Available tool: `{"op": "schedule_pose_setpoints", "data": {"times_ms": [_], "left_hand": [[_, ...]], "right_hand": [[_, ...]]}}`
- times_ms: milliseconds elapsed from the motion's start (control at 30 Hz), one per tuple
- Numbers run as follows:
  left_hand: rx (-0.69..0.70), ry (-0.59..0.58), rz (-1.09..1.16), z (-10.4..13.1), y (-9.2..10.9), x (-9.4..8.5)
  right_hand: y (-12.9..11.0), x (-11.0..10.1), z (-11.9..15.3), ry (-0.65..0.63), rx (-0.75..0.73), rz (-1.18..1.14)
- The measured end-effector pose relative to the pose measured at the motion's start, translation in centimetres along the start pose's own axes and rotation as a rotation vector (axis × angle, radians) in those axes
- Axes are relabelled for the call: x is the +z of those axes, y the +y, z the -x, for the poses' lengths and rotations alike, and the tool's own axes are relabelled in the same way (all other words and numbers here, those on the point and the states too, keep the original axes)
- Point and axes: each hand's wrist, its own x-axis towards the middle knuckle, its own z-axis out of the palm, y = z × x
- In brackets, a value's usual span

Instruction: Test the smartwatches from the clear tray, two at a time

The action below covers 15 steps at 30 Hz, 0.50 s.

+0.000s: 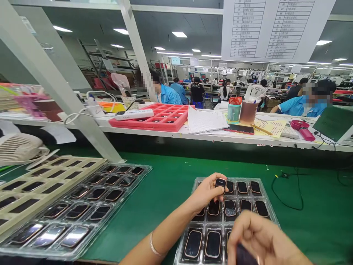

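Note:
My left hand [207, 191] is closed on a small smartwatch body [220, 183] with a black face and a gold-coloured rim, held above the back of a clear plastic tray [202, 225]. The tray's pockets hold several more watch bodies, such as one near the front [213, 244]. Nearer to me, my right hand [257, 233] is closed round a dark, rounded watch body [245, 254]. Motion smears this hand a little, and the frame's bottom edge cuts off part of what it holds. It covers the tray's front right pockets.
At the left lie a second clear tray [106, 212] of watch bodies and a cream tray [59, 176] with dark screens. A white post [93, 136] rises beside them. A shelf [204, 137] carries a red tray [176, 127] and cups. A black cable [302, 200] lies right; co-workers sit beyond.

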Motion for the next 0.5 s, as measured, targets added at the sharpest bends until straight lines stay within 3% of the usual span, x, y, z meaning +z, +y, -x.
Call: {"op": "schedule_pose_setpoints", "data": {"times_ms": [100,267,367,500], "left_hand": [[0.018,0.025,-0.049,0.2,0.0,0.1],[0.005,0.015,-0.065,0.8,0.3,0.3],[-0.002,0.006,-0.066,1.0,0.2,0.5],[0.011,0.007,-0.089,0.8,-0.3,0.8]], "right_hand": [[-0.5,-3.5,-1.6,0.121,-0.112,0.142],[-0.4,-9.5,-3.5,0.312,-0.089,0.337],[0.3,-11.2,-3.7,0.292,-0.092,0.35],[0.8,-11.7,-4.0,0.288,-0.116,0.409]]}}
